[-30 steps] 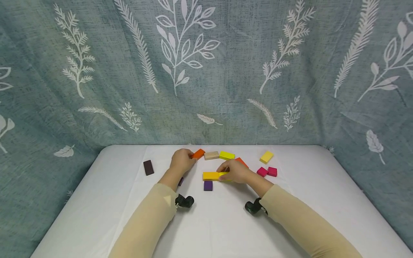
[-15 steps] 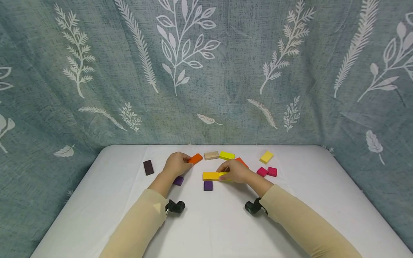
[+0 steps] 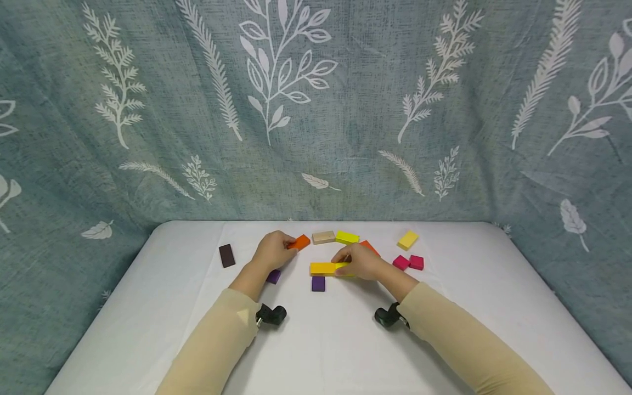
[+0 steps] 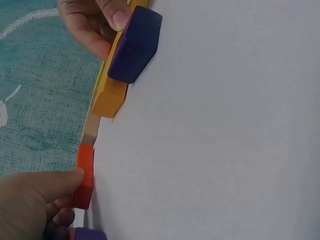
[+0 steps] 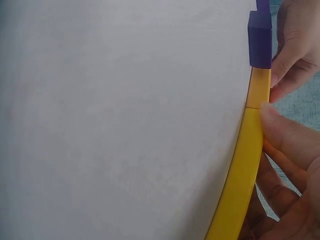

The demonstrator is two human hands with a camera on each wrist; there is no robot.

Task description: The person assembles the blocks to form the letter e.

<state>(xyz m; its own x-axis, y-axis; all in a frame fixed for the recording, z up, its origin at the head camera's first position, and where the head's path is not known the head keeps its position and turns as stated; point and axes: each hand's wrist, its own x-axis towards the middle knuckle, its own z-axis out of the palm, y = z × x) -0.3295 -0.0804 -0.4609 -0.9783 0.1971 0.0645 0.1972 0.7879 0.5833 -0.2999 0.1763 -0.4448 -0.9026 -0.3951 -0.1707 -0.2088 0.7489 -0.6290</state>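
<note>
At the far side of the table my left hand (image 3: pixel 274 251) pinches an orange wooden block (image 3: pixel 302 242), its thumb lying on the block's near face in the left wrist view. My right hand (image 3: pixel 361 261) holds a yellow block (image 5: pixel 241 172) between thumb and fingers; in the head view the hand covers most of it. That block lies end to end with an amber block (image 3: pixel 322 269). A dark purple block (image 3: pixel 318 284) sits just in front of the amber one. Another purple block (image 3: pixel 274 276) is partly hidden by the left wrist.
Behind the hands lie a natural wood block (image 3: pixel 323 237), a bright yellow block (image 3: pixel 348 237) and a partly hidden red-orange block (image 3: pixel 370 248). Rightward are a yellow block (image 3: pixel 407 240) and two crimson blocks (image 3: pixel 417 263). A dark brown block (image 3: pixel 226 255) lies left. A curtain (image 3: pixel 316 164) hangs behind.
My left hand has drawn the orange block slightly left and nearer, away from the natural wood block. More of the left purple block now shows. The right hand has stayed still.
</note>
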